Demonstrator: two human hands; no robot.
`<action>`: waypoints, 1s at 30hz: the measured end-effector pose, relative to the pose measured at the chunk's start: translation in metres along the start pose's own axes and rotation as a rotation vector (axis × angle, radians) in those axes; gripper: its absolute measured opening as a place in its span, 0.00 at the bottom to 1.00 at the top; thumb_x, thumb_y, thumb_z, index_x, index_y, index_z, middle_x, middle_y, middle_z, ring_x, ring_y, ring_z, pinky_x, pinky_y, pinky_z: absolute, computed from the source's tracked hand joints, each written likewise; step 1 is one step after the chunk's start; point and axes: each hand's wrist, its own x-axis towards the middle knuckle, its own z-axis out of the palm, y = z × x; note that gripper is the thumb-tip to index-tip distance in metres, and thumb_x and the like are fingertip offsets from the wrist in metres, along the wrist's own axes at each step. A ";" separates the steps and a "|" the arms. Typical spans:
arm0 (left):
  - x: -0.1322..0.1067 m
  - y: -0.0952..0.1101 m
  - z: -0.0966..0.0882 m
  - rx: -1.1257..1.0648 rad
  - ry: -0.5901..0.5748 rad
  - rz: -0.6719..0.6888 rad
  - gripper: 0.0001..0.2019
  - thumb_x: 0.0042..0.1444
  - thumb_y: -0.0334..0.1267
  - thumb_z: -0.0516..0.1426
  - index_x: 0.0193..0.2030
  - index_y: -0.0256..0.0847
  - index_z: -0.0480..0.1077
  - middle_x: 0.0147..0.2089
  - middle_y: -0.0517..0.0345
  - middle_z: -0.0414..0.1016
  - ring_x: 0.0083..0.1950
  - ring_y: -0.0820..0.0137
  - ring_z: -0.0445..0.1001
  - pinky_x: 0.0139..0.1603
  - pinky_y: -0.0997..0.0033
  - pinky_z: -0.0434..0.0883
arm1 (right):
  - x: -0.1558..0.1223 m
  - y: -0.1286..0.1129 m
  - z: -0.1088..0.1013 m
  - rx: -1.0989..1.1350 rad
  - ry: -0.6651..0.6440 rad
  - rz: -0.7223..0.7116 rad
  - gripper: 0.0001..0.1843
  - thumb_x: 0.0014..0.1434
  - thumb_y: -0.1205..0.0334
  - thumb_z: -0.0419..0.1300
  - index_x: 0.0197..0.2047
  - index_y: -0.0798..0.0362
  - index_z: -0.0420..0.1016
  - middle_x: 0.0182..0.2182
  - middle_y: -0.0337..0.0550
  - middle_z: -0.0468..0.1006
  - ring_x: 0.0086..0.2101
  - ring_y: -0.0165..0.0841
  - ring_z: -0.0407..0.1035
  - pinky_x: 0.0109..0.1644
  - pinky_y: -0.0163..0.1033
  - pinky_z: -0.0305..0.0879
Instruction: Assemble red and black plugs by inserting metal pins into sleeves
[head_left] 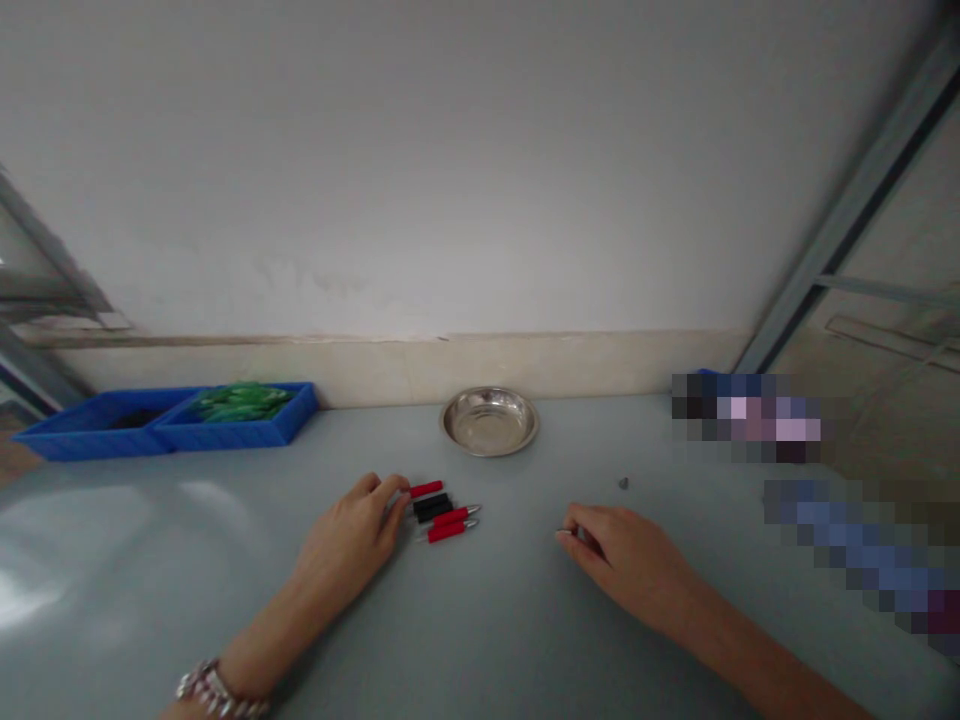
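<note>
My left hand [360,525], a beaded bracelet on its wrist, pinches the left end of a red pen [427,489] at the far side of a small group. Just nearer to me lie black pens [432,507] and two more red pens [448,531] with silvery tips pointing right. To the right, my right hand [619,550] is closed above the table, thumb against forefinger. A small, shiny sliver shows at its fingertips, too little of it to name. Beyond that hand, a tiny grey piece [623,483] rests on the tabletop.
A round steel dish [489,449] stands near the wall. Blue trays [97,443] sit at the back left, one with green pieces [247,402] in it. Blurred-out shapes [750,415] occupy the right side, beside a metal frame post [806,245].
</note>
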 end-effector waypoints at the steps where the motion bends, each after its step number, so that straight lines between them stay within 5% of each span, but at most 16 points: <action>1: 0.000 0.000 0.001 -0.008 -0.012 0.008 0.15 0.60 0.40 0.40 0.46 0.42 0.64 0.36 0.55 0.65 0.34 0.67 0.70 0.38 0.67 0.65 | 0.000 0.000 0.000 -0.038 -0.003 0.013 0.10 0.60 0.63 0.49 0.31 0.54 0.68 0.27 0.41 0.75 0.28 0.32 0.68 0.29 0.34 0.52; 16: -0.004 0.004 0.001 -0.088 0.008 0.072 0.16 0.60 0.39 0.39 0.49 0.42 0.63 0.38 0.53 0.64 0.35 0.67 0.69 0.39 0.66 0.66 | 0.002 0.018 -0.003 -0.342 -0.040 0.215 0.12 0.60 0.63 0.48 0.35 0.54 0.72 0.30 0.49 0.77 0.32 0.43 0.72 0.30 0.40 0.62; 30: -0.021 0.031 -0.014 -0.100 -0.106 0.290 0.14 0.60 0.42 0.43 0.40 0.42 0.67 0.42 0.54 0.69 0.35 0.67 0.72 0.38 0.67 0.69 | 0.004 0.028 -0.001 -0.340 -0.073 0.258 0.16 0.61 0.58 0.47 0.33 0.56 0.73 0.30 0.52 0.77 0.33 0.44 0.72 0.30 0.41 0.62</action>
